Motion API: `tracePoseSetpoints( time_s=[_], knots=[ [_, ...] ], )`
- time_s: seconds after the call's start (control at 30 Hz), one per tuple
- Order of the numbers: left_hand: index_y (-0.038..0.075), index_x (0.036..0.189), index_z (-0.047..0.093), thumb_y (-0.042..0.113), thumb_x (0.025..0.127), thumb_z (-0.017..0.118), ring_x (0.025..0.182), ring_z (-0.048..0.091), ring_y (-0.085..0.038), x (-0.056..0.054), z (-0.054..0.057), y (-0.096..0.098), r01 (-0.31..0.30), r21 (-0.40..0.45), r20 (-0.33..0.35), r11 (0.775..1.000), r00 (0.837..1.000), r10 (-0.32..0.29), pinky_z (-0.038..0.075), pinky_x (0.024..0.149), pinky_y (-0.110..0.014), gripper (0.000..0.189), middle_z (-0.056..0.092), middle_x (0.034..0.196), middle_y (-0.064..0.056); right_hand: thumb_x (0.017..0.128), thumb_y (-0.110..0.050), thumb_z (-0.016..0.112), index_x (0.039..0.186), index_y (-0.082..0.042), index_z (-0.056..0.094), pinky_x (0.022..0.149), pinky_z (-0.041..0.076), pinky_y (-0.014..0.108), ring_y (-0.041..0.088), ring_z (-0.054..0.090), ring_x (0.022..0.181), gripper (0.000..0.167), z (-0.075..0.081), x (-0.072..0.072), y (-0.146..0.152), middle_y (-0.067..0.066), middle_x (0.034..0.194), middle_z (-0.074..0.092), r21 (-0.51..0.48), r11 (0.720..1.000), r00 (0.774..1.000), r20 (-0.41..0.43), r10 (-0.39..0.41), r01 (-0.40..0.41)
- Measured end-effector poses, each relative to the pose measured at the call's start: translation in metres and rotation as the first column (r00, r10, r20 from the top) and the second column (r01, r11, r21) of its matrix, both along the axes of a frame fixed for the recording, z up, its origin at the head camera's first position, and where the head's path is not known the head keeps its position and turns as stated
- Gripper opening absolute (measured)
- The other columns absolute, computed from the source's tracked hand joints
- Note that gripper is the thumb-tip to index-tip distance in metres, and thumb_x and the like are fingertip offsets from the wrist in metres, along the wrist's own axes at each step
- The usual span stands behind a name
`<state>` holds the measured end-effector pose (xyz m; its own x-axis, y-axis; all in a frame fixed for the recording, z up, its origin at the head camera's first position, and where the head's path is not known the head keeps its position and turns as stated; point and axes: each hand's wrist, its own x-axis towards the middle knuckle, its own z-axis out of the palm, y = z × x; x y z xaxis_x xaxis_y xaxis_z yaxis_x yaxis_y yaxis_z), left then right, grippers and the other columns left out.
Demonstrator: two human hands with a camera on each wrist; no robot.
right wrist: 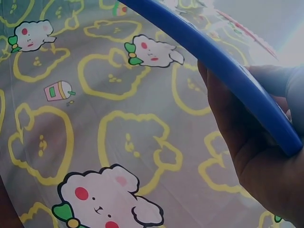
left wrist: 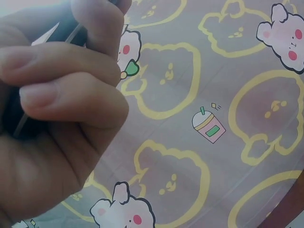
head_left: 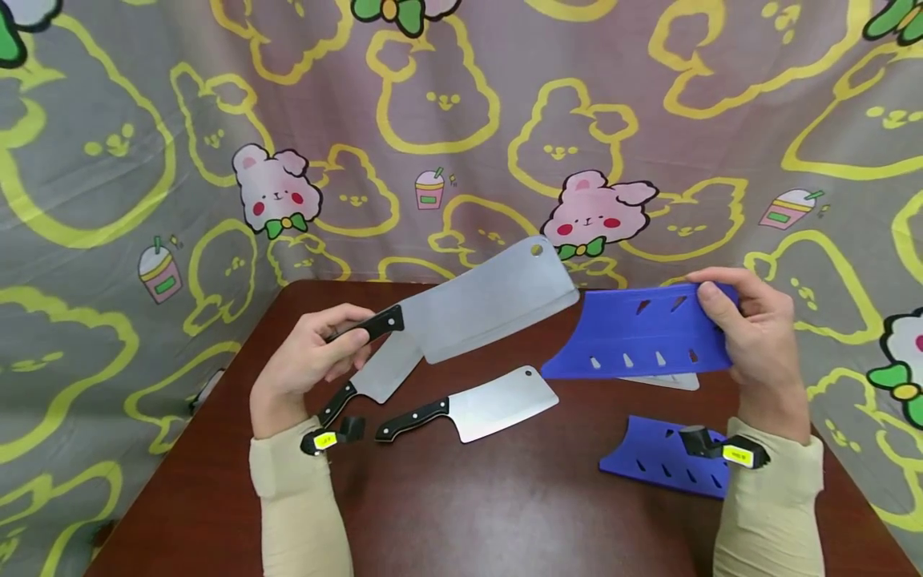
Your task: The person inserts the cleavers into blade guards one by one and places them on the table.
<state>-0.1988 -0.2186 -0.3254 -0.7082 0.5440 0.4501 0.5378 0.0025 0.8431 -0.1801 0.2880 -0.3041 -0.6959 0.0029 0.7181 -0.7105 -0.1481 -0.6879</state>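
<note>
My left hand (head_left: pixel 306 353) grips the black handle of a large cleaver (head_left: pixel 490 304), raised above the table with its blade pointing right and tilted up. In the left wrist view, fingers (left wrist: pixel 66 102) curl round that dark handle. My right hand (head_left: pixel 767 340) pinches the right end of a blue blade guard (head_left: pixel 627 336) with slots, thumb on its near face. The right wrist view shows the guard (right wrist: pixel 237 85) edge-on in the hand. The cleaver's tip is close to the guard's left end, outside it.
On the dark red table (head_left: pixel 505 513) lie a medium cleaver (head_left: pixel 505 405) and another cleaver (head_left: pixel 389 373), partly hidden by the raised one. A second blue guard (head_left: pixel 663 457) lies near my right forearm. A pale flat piece (head_left: pixel 678 381) shows behind the raised guard. A patterned curtain (head_left: pixel 447 96) surrounds the table.
</note>
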Motion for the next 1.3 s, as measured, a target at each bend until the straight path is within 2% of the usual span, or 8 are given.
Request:
tracePoseSetpoints(
  time_s=[0.1,0.27,0.57,0.7,0.93,1.1,1.3],
  knots=[
    [-0.001,0.114,0.060,-0.005,0.097,0.051,0.039,0.037,-0.016,0.000,0.000,0.000,-0.012,-0.012,0.015,1.000,1.000,0.012,0.029,0.038,-0.027,0.019,0.054,0.065,-0.015,0.091,0.016,0.050,0.105,0.022,0.060,0.049,0.054,0.023,0.016,0.071,0.058,0.018,0.000,0.000,0.000,0.011,0.077,0.071,-0.019,1.000,1.000,-0.008,-0.014,0.014],
    [-0.001,0.115,0.059,-0.001,0.098,0.053,0.039,0.038,-0.018,0.001,0.003,0.006,-0.013,-0.039,0.021,0.999,1.000,0.014,0.034,0.039,-0.029,0.018,0.057,0.067,-0.012,0.091,0.016,0.050,0.105,0.021,0.061,0.049,0.054,0.023,0.016,0.071,0.059,0.018,0.001,0.001,0.001,0.011,0.078,0.072,-0.035,0.999,1.000,-0.001,-0.013,0.013],
    [0.006,0.115,0.061,0.000,0.099,0.051,0.037,0.034,-0.017,0.002,0.001,0.009,-0.026,0.045,-0.007,0.999,1.000,0.027,0.031,0.040,-0.030,0.019,0.057,0.066,-0.004,0.090,0.017,0.049,0.104,0.022,0.060,0.050,0.055,0.024,0.017,0.071,0.060,0.018,0.003,0.004,0.002,0.012,0.078,0.071,-0.072,0.997,1.000,-0.014,0.008,-0.009],
    [0.004,0.114,0.061,0.000,0.099,0.051,0.037,0.034,-0.016,0.002,0.001,0.012,-0.029,0.051,-0.007,0.998,1.000,0.029,0.031,0.039,-0.029,0.019,0.056,0.065,-0.006,0.091,0.017,0.049,0.105,0.022,0.060,0.050,0.055,0.024,0.017,0.071,0.061,0.019,0.004,0.004,0.001,0.012,0.079,0.071,-0.072,0.997,1.000,-0.018,0.008,-0.009],
    [-0.004,0.116,0.058,-0.008,0.098,0.047,0.039,0.037,-0.014,-0.001,0.001,0.015,0.044,0.055,-0.021,0.998,0.999,-0.043,0.030,0.036,-0.028,0.021,0.054,0.066,-0.012,0.092,0.016,0.048,0.107,0.023,0.058,0.054,0.056,0.026,0.020,0.073,0.065,0.019,0.004,0.005,0.001,0.015,0.080,0.071,-0.108,0.994,1.000,-0.018,0.022,-0.024],
    [-0.003,0.116,0.058,-0.003,0.099,0.050,0.038,0.038,-0.015,0.000,0.003,0.017,0.042,0.026,0.009,0.999,0.999,-0.042,0.031,0.036,-0.027,0.019,0.054,0.067,-0.016,0.092,0.016,0.048,0.108,0.023,0.058,0.056,0.057,0.025,0.019,0.072,0.065,0.020,0.003,0.004,0.003,0.014,0.081,0.070,-0.111,0.994,1.000,-0.029,-0.005,0.001],
    [0.000,0.119,0.058,0.000,0.099,0.051,0.040,0.039,-0.017,0.004,0.009,0.019,0.005,-0.070,0.016,0.998,1.000,-0.004,0.032,0.037,-0.027,0.021,0.055,0.065,-0.006,0.092,0.015,0.050,0.107,0.024,0.058,0.057,0.057,0.024,0.019,0.072,0.066,0.019,0.004,0.003,0.003,0.014,0.084,0.070,-0.126,0.991,0.999,-0.025,-0.036,0.033]
  ],
)
